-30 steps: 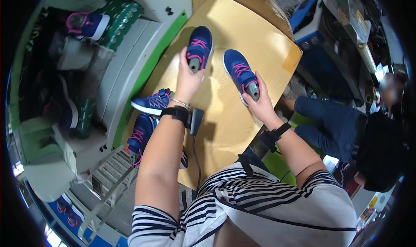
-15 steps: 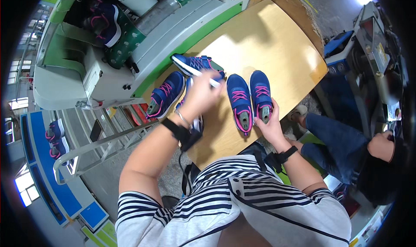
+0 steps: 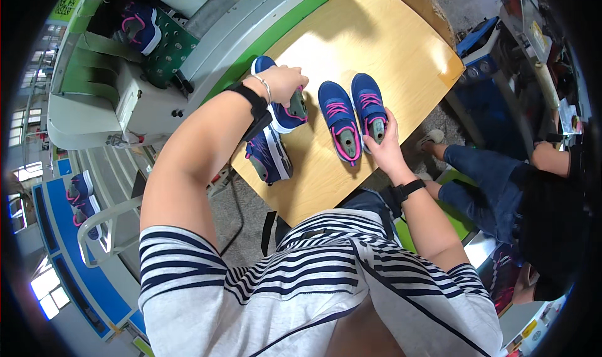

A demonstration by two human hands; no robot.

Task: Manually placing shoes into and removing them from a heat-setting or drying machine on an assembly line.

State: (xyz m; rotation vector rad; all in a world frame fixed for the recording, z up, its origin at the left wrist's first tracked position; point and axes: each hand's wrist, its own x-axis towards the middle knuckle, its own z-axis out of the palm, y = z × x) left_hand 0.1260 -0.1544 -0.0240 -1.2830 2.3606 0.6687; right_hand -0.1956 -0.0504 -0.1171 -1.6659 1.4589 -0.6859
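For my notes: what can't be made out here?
In the head view:
Middle of the blue, pink-lined shoe: under the left hand, whose grip is unclear.
Pale wooden table's left edge: partly behind the left forearm.
Two dark shoes, far left: too small for detail.
Black-clothed co-worker: edge lost in the dark rim.

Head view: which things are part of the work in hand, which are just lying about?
In use:
shoe in right hand, gripped by the right hand
its neighbour
shoe under left hand, at the left hand
wooden table

Apparently lying about:
shoe by green cylinder
far-left shoes
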